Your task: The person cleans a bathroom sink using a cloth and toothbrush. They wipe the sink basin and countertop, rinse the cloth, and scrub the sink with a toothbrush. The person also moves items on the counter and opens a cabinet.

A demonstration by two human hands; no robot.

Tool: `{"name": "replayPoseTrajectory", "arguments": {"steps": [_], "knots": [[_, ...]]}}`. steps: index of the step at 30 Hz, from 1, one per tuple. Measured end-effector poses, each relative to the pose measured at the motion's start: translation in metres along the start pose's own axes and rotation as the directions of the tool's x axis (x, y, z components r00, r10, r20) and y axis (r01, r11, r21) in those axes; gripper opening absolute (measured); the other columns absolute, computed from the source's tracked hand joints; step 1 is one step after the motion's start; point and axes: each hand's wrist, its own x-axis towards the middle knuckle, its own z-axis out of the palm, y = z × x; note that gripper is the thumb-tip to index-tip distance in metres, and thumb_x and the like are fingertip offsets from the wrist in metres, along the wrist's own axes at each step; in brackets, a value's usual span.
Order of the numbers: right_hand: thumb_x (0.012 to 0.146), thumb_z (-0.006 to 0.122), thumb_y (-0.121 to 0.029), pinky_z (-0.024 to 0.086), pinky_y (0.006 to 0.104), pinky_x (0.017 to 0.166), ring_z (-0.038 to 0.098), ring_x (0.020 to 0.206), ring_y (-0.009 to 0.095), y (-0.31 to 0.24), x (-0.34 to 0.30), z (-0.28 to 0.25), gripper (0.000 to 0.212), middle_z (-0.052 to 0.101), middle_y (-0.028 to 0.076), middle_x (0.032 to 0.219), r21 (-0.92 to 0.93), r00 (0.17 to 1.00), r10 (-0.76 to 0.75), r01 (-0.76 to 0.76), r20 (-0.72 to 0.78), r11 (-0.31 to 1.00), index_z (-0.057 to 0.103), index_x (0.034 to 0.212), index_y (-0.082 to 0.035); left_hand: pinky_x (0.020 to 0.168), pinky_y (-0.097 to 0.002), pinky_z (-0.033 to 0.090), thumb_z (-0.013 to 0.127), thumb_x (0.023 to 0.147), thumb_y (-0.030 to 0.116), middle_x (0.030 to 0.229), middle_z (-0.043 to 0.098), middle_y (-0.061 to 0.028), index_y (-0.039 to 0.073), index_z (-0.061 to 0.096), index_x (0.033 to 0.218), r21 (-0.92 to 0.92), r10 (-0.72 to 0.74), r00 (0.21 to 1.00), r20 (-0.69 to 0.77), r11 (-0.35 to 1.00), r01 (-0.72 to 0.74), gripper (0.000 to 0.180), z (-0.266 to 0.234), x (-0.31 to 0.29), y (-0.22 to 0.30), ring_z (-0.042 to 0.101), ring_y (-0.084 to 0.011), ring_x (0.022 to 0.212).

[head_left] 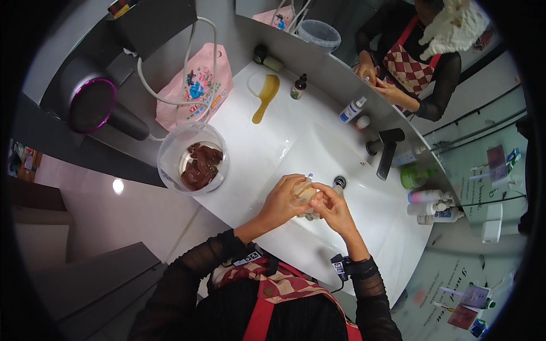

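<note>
White basin (367,219), small clear cup (303,196) held above it

Head view: the cup sits in the left hand's (282,200) curled fingers, probably over the basin to catch drips. The right hand (334,209) touches its side; whether it grips, I cannot tell. A purple-tipped piece (310,177) points toward the mirror (364,25), long axis leaning slightly right; fingers hide the cup's axis.

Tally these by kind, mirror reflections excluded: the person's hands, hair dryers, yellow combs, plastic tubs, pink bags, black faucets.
Left hand and right hand: 2
Hair dryer: 1
Yellow comb: 1
Plastic tub: 1
Pink bag: 1
Black faucet: 1
Total: 7
</note>
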Motion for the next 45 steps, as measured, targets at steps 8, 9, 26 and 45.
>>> {"name": "replayPoseTrajectory", "arguments": {"steps": [8,9,26,45], "knots": [[0.071,0.079,-0.024,0.048,0.0260,0.065,0.055,0.092,0.018,-0.022,0.062,0.038,0.068,0.055,0.009,0.112,-0.328,0.971,-0.237,0.232,0.026,0.916,0.048,0.129,-0.005,0.087,-0.0347,0.049,0.078,0.069,0.005,0.125,0.049,-0.0151,0.000,0.043,0.129,0.175,0.018,0.995,-0.100,0.985,0.000,0.069,-0.034,0.004,-0.015,0.055,-0.0261,0.110],[0.071,0.078,-0.023,0.049,0.0261,0.064,0.056,0.092,0.018,-0.020,0.070,0.038,0.068,0.056,0.009,0.111,-0.342,0.972,-0.235,0.229,0.023,0.911,0.048,0.129,-0.005,0.087,-0.0350,0.049,0.079,0.068,0.006,0.127,0.047,-0.0155,0.000,0.043,0.130,0.141,0.029,0.992,-0.119,0.990,-0.012,0.072,-0.038,0.005,-0.019,0.054,-0.0265,0.111],[0.069,0.072,-0.045,0.048,0.0407,0.082,0.059,0.101,0.034,0.017,0.333,-0.092,0.065,0.060,0.019,0.108,-0.574,0.623,-0.367,-0.164,-0.691,0.802,0.052,0.118,-0.006,0.079,-0.0309,0.051,0.073,0.079,0.018,0.132,0.048,-0.0115,0.008,0.060,0.114,0.054,-0.236,0.948,0.214,0.972,0.230,0.038,-0.083,-0.061,-0.043,0.054,-0.0238,0.110],[0.076,0.071,-0.028,0.047,0.0365,0.075,0.062,0.087,0.023,0.028,0.308,-0.025,0.043,0.061,0.008,0.097,-0.399,0.576,-0.378,0.095,-0.725,0.912,0.058,0.109,-0.004,0.075,-0.0300,0.050,0.068,0.083,0.018,0.128,0.051,-0.0089,0.009,0.062,0.110,0.001,-0.278,0.937,0.212,0.959,0.285,0.030,-0.090,-0.069,-0.044,0.060,-0.0210,0.099]]}}
